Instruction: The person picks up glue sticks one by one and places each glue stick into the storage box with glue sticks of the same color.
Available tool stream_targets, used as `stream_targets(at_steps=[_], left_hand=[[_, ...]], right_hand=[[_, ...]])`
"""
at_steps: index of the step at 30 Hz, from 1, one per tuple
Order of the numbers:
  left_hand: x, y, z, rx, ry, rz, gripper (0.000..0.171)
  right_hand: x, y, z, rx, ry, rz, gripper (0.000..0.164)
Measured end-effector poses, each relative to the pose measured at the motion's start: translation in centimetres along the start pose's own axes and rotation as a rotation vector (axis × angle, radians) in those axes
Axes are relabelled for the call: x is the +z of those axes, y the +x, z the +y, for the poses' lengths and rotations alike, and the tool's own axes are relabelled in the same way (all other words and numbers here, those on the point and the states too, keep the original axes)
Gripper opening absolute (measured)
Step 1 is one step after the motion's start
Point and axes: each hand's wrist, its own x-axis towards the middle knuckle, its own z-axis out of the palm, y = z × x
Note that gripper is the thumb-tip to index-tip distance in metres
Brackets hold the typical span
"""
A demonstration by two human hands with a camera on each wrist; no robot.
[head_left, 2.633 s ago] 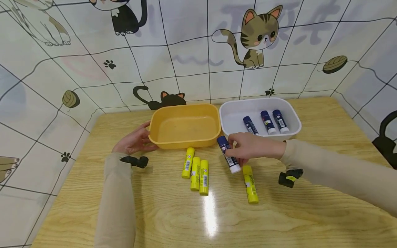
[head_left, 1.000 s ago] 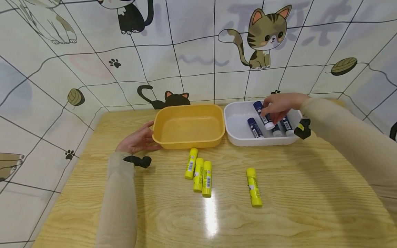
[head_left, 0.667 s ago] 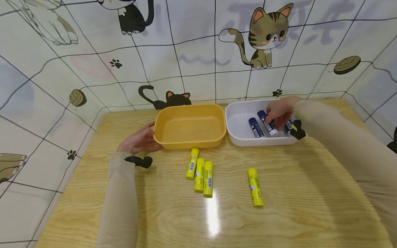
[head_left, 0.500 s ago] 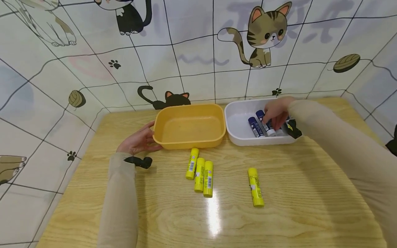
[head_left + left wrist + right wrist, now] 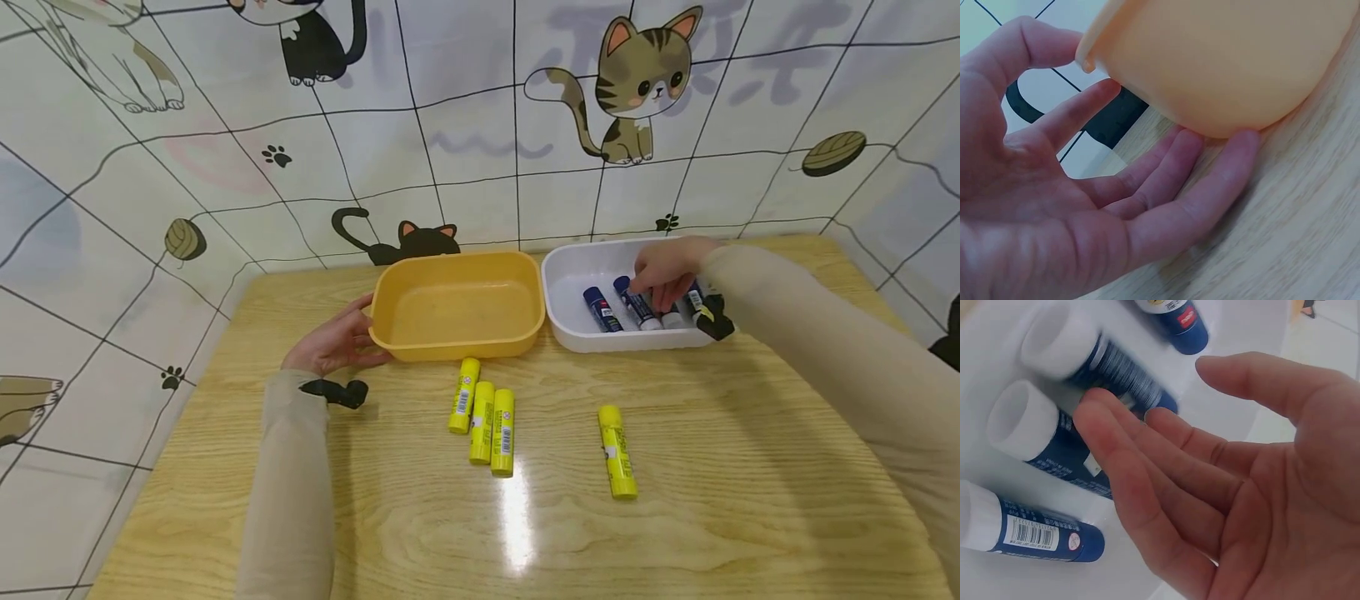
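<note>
My right hand [image 5: 666,265] is over the white plastic bin [image 5: 596,342], thumb apart from the fingers and nothing between them. In the right wrist view its fingertips overlap a blue glue stick with a white end [image 5: 1119,372]. Another blue glue stick [image 5: 602,310] lies to the left in the bin, and two more, including one with a barcode [image 5: 1035,536], lie to the right, partly hidden in the head view. My left hand [image 5: 330,340] rests against the left end of the yellow plastic bin [image 5: 457,347], thumb tip at the rim [image 5: 1091,53], other fingertips touching the outer wall.
Three yellow glue sticks [image 5: 482,423] lie close together on the wooden table [image 5: 405,517] in front of the yellow bin. Another yellow glue stick [image 5: 617,452] lies apart to their right. Behind the bins stands a wall covering with cats [image 5: 480,200].
My right hand has carried a blue glue stick from the table into the white bin and let it go among the others. The left hand has stayed at the yellow bin.
</note>
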Motion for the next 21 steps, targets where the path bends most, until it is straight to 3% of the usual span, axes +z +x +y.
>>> stream_targets(at_steps=[4, 11, 21], left_hand=[[-0.1, 0.0, -0.2, 0.0, -0.006, -0.006, 0.073], [-0.3, 0.1, -0.3, 0.001, -0.011, -0.02, 0.072], [-0.4, 0.0, 0.0, 0.002, -0.003, -0.031, 0.069]], right_hand=[[0.6, -0.8, -0.2, -0.052, -0.008, 0.052, 0.031], [2.6, -3.1, -2.1, -0.129, -0.127, 0.25, 0.03], [5.1, -6.0, -4.6, -0.251, -0.128, 0.351, 0.021]])
